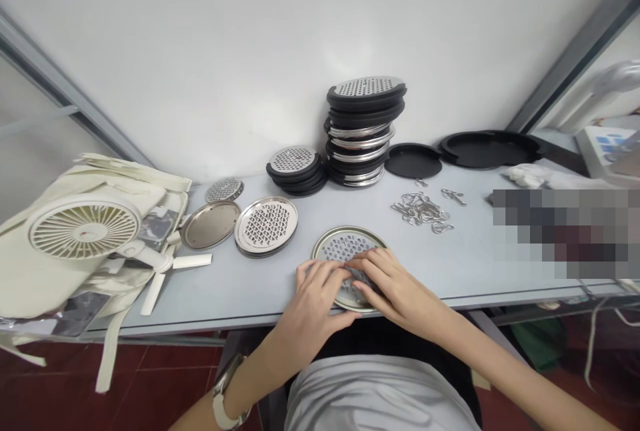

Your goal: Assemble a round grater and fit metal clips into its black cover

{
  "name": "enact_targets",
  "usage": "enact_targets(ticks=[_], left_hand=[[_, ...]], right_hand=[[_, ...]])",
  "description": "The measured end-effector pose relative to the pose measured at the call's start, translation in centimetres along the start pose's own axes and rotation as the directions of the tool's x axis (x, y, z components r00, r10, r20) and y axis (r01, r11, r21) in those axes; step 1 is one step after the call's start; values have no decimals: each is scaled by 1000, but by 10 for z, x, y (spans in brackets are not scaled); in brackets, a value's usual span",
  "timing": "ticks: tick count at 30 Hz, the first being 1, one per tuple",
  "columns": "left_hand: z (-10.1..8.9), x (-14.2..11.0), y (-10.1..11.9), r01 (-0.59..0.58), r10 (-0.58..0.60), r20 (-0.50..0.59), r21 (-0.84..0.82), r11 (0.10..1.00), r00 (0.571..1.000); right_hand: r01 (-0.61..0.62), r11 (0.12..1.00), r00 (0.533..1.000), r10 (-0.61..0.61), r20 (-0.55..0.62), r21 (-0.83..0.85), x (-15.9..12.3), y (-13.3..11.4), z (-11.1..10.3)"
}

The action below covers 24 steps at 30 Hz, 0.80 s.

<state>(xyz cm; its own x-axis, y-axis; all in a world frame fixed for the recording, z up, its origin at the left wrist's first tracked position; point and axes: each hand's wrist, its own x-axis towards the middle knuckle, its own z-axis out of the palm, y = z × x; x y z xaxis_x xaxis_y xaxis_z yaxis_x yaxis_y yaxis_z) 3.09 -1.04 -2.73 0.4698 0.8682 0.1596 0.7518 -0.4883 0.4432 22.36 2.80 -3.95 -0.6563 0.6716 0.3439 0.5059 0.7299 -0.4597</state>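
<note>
Pale grey worktop (450,274) ran along a white wall (210,51), with open room only in a strip between the hands and the things further back. A holed metal disc (340,247) lay flat near the front edge, its lower rim almost at that edge. Being round, it had no long axis to speak of.

Both hands sat on top of it, half curled. The left hand (315,301) came in from the near side, the right hand (395,284) from the right, and their fingertips (361,261) nearly met over the disc's middle. They covered most of it (whether they pinched some small part there, I could not tell).

Wire clips (420,209) lay in a loose heap beyond the right hand, and a tall stack of black-rimmed discs (359,131) stood near the wall. Two loose metal discs (266,225) (210,224) lay further left, just beside a folded fan (83,229) resting on a cream cloth bag (120,181). A blurred patch (565,234) hid the worktop's right end, so whatever lay there could not be made out.
</note>
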Motion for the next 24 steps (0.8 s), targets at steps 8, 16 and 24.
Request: enact_targets(ticks=[8,16,24], left_hand=[[-6,0,1,10,-10,16,-11,1000,1000],[-1,-1,-4,27,-27,0,-21,999,1000],[0,-3,-5,5,-5,-13,-13,1000,1000]], right_hand=[[-1,999,1000,1,-7,47,-2,2,-1],[-44,991,997,51,-58,124,-6,1,4],[-69,995,988,78,-130,72,30,27,-12]])
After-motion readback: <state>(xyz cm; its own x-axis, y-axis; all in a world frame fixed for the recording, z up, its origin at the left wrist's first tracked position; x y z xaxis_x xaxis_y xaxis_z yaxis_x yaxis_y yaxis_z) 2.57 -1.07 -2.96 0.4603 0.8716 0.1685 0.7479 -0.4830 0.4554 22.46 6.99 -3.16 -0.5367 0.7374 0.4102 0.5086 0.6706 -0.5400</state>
